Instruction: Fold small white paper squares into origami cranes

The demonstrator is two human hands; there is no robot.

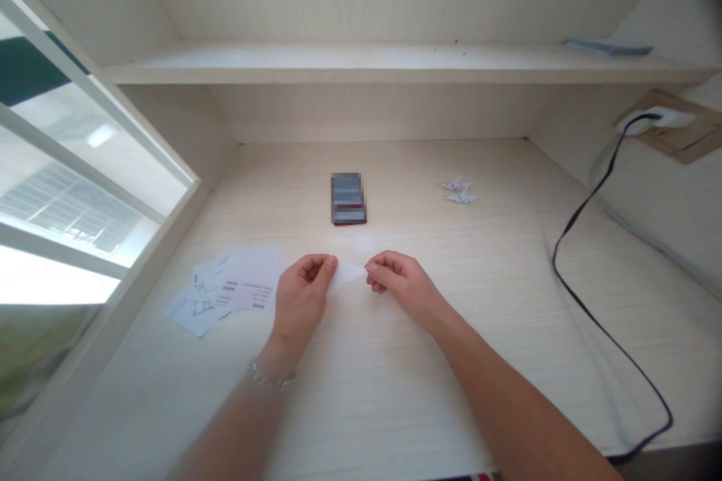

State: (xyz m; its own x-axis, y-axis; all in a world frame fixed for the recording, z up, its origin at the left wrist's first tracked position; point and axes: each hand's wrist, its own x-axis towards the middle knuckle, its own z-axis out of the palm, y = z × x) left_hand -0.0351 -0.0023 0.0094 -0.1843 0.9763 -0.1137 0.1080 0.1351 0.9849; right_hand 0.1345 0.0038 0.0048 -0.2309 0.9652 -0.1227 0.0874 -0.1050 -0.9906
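Note:
A small piece of folded white paper (pixel 346 275) is stretched between my two hands above the desk. My left hand (pixel 304 282) pinches its left part between thumb and fingers, which hide some of it. At the paper's pointed right end, my right hand (pixel 395 274) grips the tip with thumb and forefinger. Left of my left hand lies a loose pile of white paper sheets (pixel 248 270) with dark print. Two small folded paper cranes (pixel 461 197) rest on the desk farther back, to the right.
A phone (pixel 348 199) with a blurred-out screen lies behind my hands. On the right, a black cable (pixel 587 316) runs from a wall socket (pixel 677 124) down across the desk (pixel 361 406). A shelf (pixel 361 64) spans the back, and a window (pixel 68 165) is at the left.

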